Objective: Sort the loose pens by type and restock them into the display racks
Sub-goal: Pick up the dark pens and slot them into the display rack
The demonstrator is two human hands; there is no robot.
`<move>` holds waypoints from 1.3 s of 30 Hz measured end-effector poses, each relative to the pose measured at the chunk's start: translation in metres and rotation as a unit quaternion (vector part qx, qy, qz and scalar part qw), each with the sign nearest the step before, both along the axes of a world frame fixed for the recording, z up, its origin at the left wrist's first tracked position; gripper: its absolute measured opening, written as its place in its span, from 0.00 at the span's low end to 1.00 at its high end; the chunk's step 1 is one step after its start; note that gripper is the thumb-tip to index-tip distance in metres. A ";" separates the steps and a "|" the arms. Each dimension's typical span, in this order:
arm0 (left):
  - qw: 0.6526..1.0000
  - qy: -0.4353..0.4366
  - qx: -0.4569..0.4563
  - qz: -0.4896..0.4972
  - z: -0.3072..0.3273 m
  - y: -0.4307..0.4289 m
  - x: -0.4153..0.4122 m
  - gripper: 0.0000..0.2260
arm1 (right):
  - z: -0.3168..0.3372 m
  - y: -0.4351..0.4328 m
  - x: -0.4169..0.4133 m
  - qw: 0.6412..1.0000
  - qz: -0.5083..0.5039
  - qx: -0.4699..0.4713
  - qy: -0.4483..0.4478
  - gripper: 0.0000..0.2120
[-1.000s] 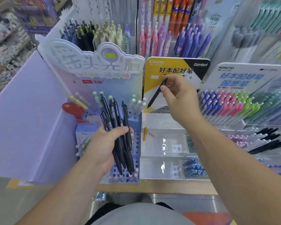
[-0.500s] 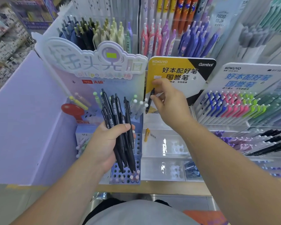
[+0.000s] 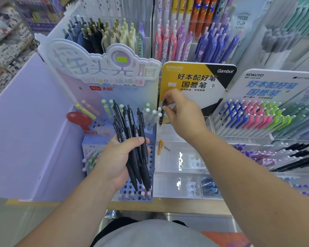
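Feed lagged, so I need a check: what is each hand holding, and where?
Left hand grips a bundle of black plastic click pens around their middles; right hand pinches a single black pen near its top.

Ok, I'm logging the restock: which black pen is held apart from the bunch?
The single black pen pinched by the right hand before the yellow Kokuyo card; the other black pens are bundled in the left hand.

On your left stands a plain lavender panel (image 3: 25, 131), with blurred store shelves (image 3: 5, 50) beyond it. Below you runs the wooden tabletop (image 3: 168, 205) edge, then grey floor (image 3: 16, 220).
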State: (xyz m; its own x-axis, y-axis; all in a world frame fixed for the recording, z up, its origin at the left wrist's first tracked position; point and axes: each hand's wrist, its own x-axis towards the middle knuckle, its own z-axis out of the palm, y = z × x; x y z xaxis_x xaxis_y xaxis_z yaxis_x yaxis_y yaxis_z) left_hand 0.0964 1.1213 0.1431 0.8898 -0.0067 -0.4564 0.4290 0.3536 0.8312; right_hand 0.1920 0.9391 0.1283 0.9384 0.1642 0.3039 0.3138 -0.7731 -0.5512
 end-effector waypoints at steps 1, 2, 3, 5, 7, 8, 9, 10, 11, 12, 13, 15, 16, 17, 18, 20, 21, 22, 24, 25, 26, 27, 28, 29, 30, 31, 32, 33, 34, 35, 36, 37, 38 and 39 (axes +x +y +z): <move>1.000 0.001 -0.002 0.001 0.000 0.000 0.000 0.05 | 0.000 0.001 0.000 1.000 -0.001 -0.001 0.001 0.10; 1.000 0.000 -0.005 0.002 0.001 0.000 0.000 0.05 | -0.001 0.002 0.000 1.000 0.000 -0.002 0.001 0.11; 1.000 0.000 -0.006 0.002 0.001 -0.001 0.000 0.05 | -0.002 0.002 -0.001 1.000 0.001 -0.003 0.002 0.11; 1.000 -0.002 -0.006 -0.005 0.002 -0.002 0.001 0.05 | -0.002 0.002 -0.002 1.000 0.000 -0.002 0.002 0.11; 1.000 -0.007 -0.006 -0.014 0.004 -0.003 0.001 0.04 | -0.001 0.001 -0.003 1.000 -0.003 0.004 0.013 0.14; 1.000 -0.011 -0.005 -0.020 0.004 -0.004 0.001 0.04 | 0.001 0.000 -0.004 1.000 -0.002 0.006 0.022 0.16; 1.000 -0.014 -0.003 -0.025 0.005 -0.005 0.000 0.03 | 0.004 -0.002 -0.005 1.000 -0.002 0.008 0.029 0.20; 0.999 -0.017 -0.002 -0.031 0.005 -0.005 0.000 0.03 | 0.006 -0.003 -0.008 0.999 -0.003 0.011 0.032 0.24; 0.999 -0.021 -0.004 -0.038 0.006 -0.005 0.000 0.04 | 0.009 -0.005 -0.013 0.999 -0.011 0.018 0.034 0.26; 0.998 -0.025 -0.010 -0.048 0.007 -0.004 -0.001 0.05 | 0.013 -0.007 -0.019 0.998 -0.023 0.033 0.038 0.25; 0.998 -0.028 -0.019 -0.059 0.008 -0.004 -0.001 0.09 | 0.016 -0.007 -0.025 0.996 -0.035 0.063 0.052 0.21; 0.996 -0.030 -0.029 -0.082 0.009 -0.003 0.000 0.14 | 0.024 -0.004 -0.039 0.973 -0.037 0.184 0.136 0.11; 0.995 -0.030 -0.025 -0.094 0.009 -0.004 0.001 0.16 | 0.028 -0.001 -0.044 0.942 -0.026 0.269 0.199 0.09; 0.994 -0.030 -0.019 -0.106 0.009 -0.005 0.001 0.17 | 0.031 0.000 -0.048 0.901 -0.011 0.348 0.260 0.08; 0.992 -0.028 -0.015 -0.118 0.009 -0.007 0.001 0.16 | 0.033 0.001 -0.050 0.860 0.008 0.406 0.309 0.09; 0.990 -0.024 -0.023 -0.137 0.009 -0.010 0.001 0.14 | 0.034 -0.003 -0.051 0.805 0.045 0.467 0.364 0.10; 0.989 -0.023 -0.031 -0.144 0.009 -0.011 0.001 0.13 | 0.034 -0.005 -0.052 0.784 0.060 0.488 0.378 0.10; 0.988 -0.022 -0.038 -0.147 0.009 -0.011 0.001 0.12 | 0.034 -0.007 -0.052 0.765 0.071 0.510 0.386 0.10; 0.986 -0.022 -0.050 -0.155 0.010 -0.013 0.002 0.11 | 0.034 -0.013 -0.052 0.735 0.088 0.544 0.395 0.11; 0.986 -0.022 -0.054 -0.159 0.010 -0.014 0.003 0.12 | 0.033 -0.016 -0.052 0.729 0.093 0.552 0.395 0.12; 0.986 -0.021 -0.056 -0.158 0.010 -0.016 0.003 0.13 | 0.032 -0.018 -0.051 0.726 0.094 0.556 0.394 0.13; 0.987 -0.017 -0.056 -0.151 0.010 -0.018 0.004 0.13 | 0.031 -0.021 -0.050 0.725 0.090 0.559 0.391 0.13; 0.989 -0.009 -0.057 -0.136 0.010 -0.019 0.005 0.14 | 0.031 -0.023 -0.048 0.725 0.083 0.564 0.386 0.13; 0.991 0.001 -0.059 -0.119 0.009 -0.020 0.006 0.14 | 0.033 -0.027 -0.045 0.728 0.073 0.569 0.376 0.13; 0.993 0.011 -0.062 -0.102 0.009 -0.021 0.007 0.14 | 0.035 -0.032 -0.042 0.733 0.062 0.573 0.362 0.13; 0.994 0.019 -0.068 -0.089 0.008 -0.021 0.007 0.13 | 0.038 -0.037 -0.039 0.742 0.051 0.575 0.342 0.13; 0.994 0.023 -0.075 -0.078 0.007 -0.020 0.007 0.12 | 0.042 -0.043 -0.035 0.754 0.041 0.574 0.316 0.12; 0.994 0.025 -0.081 -0.071 0.006 -0.019 0.007 0.12 | 0.046 -0.049 -0.031 0.773 0.032 0.565 0.285 0.10; 0.994 0.026 -0.086 -0.066 0.006 -0.018 0.006 0.12 | 0.050 -0.054 -0.027 0.800 0.019 0.546 0.249 0.07; 0.994 0.027 -0.089 -0.062 0.005 -0.016 0.006 0.13 | 0.054 -0.058 -0.023 0.831 0.004 0.515 0.209 0.06; 0.994 0.028 -0.089 -0.059 0.004 -0.015 0.005 0.14 | 0.057 -0.059 -0.020 0.863 -0.012 0.476 0.168 0.06; 0.994 0.029 -0.085 -0.057 0.003 -0.015 0.005 0.15 | 0.058 -0.058 -0.016 0.891 -0.024 0.434 0.131 0.06; 0.995 0.029 -0.078 -0.056 0.002 -0.014 0.005 0.15 | 0.058 -0.055 -0.014 0.914 -0.030 0.393 0.101 0.06; 0.995 0.028 -0.073 -0.055 0.002 -0.014 0.005 0.16 | 0.057 -0.051 -0.011 0.931 -0.029 0.354 0.079 0.06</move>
State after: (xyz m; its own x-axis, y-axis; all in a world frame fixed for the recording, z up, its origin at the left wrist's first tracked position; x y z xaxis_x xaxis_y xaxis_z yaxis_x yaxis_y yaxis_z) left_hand 0.1017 1.1075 0.1448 0.8526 -0.1731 -0.4931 0.5171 0.4163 0.7479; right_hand 0.1809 0.8882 0.1855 0.9817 -0.0767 0.1746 0.1551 -0.2108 -0.9651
